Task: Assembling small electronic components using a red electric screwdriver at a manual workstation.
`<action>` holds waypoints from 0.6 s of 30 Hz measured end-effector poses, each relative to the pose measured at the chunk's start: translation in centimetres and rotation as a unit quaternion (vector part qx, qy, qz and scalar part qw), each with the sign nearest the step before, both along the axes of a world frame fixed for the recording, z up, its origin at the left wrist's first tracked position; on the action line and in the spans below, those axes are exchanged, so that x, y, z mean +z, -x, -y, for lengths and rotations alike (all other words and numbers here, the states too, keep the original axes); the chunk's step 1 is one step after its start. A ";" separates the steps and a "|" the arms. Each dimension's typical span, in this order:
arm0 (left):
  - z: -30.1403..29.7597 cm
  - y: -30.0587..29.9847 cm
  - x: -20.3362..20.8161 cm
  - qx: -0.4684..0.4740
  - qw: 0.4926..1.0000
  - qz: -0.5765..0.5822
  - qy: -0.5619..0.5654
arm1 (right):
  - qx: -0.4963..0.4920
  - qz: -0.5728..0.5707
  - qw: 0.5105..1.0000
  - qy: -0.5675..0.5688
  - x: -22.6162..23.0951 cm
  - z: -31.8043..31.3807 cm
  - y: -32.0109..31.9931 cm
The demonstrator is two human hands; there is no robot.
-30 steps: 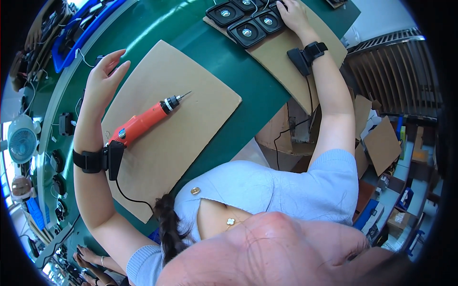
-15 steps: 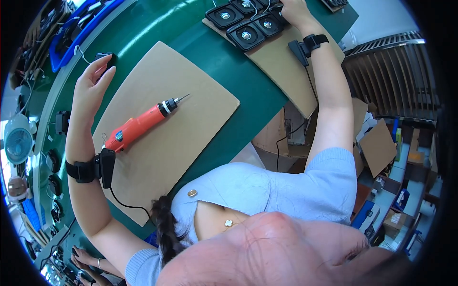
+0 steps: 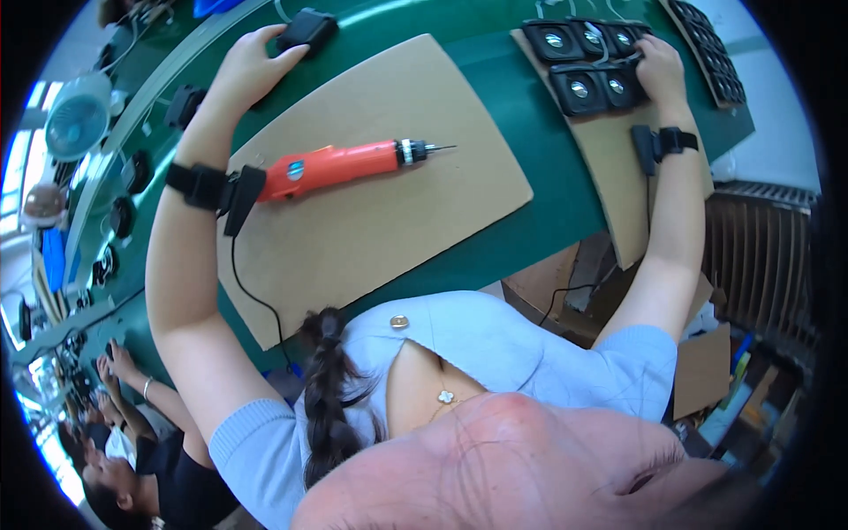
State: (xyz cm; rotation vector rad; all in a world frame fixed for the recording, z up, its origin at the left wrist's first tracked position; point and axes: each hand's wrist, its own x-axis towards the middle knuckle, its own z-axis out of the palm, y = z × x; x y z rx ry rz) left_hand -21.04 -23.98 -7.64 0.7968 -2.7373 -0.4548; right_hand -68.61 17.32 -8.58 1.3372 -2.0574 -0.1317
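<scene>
My left hand [image 3: 254, 71] reaches to the far left, thumb and fingers closed on the near end of a small black box-shaped speaker [image 3: 311, 32]. On the far right, my right hand [image 3: 662, 72] has its fingers curled over the end of a group of black square speakers [image 3: 581, 88] with silver round centres; its fingertips are partly hidden. Grey-white wires run over these speakers, which rest on a cardboard sheet [image 3: 609, 168]. Between my arms, a red electric screwdriver [image 3: 340, 168] lies on a larger cardboard sheet [image 3: 380, 230], its bit pointing right.
The green table [image 3: 495, 97] curves along a rail on the left, where several black speakers [image 3: 182, 106] stand. A rack of black parts [image 3: 707, 53] lies at the far right. Another person's hand [image 3: 124, 362] works at the lower left. Cardboard boxes [image 3: 702, 371] stand at the lower right.
The view has swung, so the table and screwdriver sit differently in it. My left hand's thumb and fingers now close on the black speaker; my right hand stays at the speaker group.
</scene>
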 end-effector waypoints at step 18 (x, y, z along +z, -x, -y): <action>1.8 4.1 -2.3 0.083 0.988 0.117 0.064 | -0.093 0.194 0.973 0.086 0.2 0.0 -1.6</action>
